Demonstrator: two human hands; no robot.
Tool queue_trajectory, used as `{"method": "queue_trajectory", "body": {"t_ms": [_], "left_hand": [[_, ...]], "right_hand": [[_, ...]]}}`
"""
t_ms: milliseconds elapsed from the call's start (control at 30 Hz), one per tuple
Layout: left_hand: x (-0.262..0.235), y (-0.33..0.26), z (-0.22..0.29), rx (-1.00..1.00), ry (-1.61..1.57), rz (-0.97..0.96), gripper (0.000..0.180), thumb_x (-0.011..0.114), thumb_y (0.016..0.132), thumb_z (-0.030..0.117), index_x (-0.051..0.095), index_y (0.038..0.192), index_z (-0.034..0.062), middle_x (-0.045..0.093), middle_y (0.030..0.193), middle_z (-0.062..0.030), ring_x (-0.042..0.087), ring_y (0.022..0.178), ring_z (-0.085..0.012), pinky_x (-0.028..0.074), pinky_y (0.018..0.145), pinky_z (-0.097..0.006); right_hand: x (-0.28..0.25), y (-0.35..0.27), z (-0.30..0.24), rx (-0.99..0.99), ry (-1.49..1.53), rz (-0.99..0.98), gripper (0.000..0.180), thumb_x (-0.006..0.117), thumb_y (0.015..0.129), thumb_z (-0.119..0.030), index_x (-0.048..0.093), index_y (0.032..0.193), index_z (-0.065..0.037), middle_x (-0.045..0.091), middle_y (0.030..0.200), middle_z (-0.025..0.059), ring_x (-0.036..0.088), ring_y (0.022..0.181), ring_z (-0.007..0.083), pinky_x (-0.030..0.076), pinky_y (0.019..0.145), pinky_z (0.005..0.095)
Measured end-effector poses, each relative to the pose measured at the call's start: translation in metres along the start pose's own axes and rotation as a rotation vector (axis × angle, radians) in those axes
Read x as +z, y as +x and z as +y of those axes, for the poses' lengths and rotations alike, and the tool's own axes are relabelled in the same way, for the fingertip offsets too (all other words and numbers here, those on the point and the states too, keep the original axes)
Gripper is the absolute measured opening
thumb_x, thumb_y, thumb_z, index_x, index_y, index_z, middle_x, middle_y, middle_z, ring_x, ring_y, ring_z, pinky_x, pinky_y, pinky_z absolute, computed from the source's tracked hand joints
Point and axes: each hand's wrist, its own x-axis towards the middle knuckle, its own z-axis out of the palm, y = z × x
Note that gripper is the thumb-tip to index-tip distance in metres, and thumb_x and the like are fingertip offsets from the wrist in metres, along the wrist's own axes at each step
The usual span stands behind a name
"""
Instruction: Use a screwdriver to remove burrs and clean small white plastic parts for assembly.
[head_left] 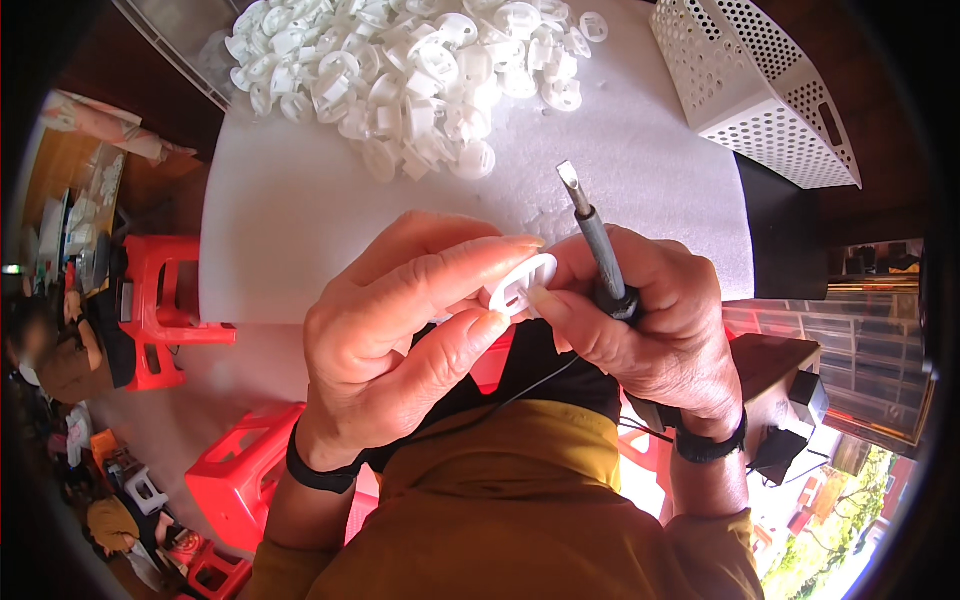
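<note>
Red stools (160, 300): several red plastic stools stand on the floor off the left edge of the worktop, one beside it and more lower down near the person's left forearm.
Worktop (300, 220): a white, foam-like surface fills the upper middle of the view; its near edge runs just above the hands.
Pile of white parts (410, 75): a heap of small white plastic pieces, round with slotted centres, lies along the far edge of the worktop, from its far left corner to past the middle.
Left hand (400, 330): it comes up from the lower edge with a black band at the wrist; the thumb and forefinger are closed on the left side of a single white plastic piece.
White plastic piece (522, 285): it is held in the air between the two hands, in front of the near edge of the worktop and above the person's lap, with its slotted face turned upward.
Right hand (650, 320): it also wears a black wrist band; its fingertips touch the right side of the white piece, while the palm and fingers are wrapped around a tool's handle. The two hands are together, meeting at the piece.
Tool (597, 235): a grey shaft with a flat, chisel-like tip points up and away over the worktop, above the piece; a thin black cord hangs from below the hands.
Perforated basket (760, 90): a white box with rows of round holes sits tilted at the far right corner of the worktop.
Clothing (520, 500): a mustard-coloured garment fills the lower middle.
</note>
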Motion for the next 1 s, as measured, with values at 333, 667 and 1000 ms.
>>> {"method": "queue_trajectory", "body": {"t_ms": [333, 667, 1000], "left_hand": [[0.0024, -0.0031, -0.0001, 0.041, 0.026, 0.036, 0.034, 0.060, 0.088, 0.007, 0.058, 0.118, -0.0090, 0.059, 0.107, -0.0157, 0.063, 0.084, -0.0180, 0.053, 0.071, -0.028], [0.0020, -0.0019, -0.0009, 0.059, 0.052, 0.032, 0.035, 0.058, 0.089, 0.008, 0.058, 0.119, -0.0087, 0.061, 0.106, -0.0162, 0.063, 0.079, -0.0169, 0.052, 0.069, -0.026], [-0.0004, -0.0025, 0.0020, 0.040, 0.116, 0.007, 0.034, 0.058, 0.089, 0.008, 0.058, 0.118, -0.0090, 0.061, 0.105, -0.0163, 0.064, 0.078, -0.0172, 0.053, 0.069, -0.027]], "right_hand": [[-0.0015, -0.0016, 0.0028, -0.108, -0.135, -0.063, 0.014, 0.068, 0.085, -0.006, 0.062, 0.093, 0.003, 0.061, 0.067, 0.0062, 0.060, 0.057, 0.0124, 0.046, 0.053, 0.0253], [-0.0020, -0.0003, 0.0041, -0.151, -0.138, -0.054, 0.011, 0.067, 0.085, -0.005, 0.060, 0.089, 0.003, 0.061, 0.063, 0.0061, 0.060, 0.055, 0.0130, 0.046, 0.050, 0.0255], [0.0006, 0.0005, 0.0058, -0.119, -0.098, -0.053, 0.009, 0.067, 0.084, -0.003, 0.061, 0.086, 0.002, 0.059, 0.065, 0.0039, 0.055, 0.054, 0.0114, 0.043, 0.050, 0.0259]]}}
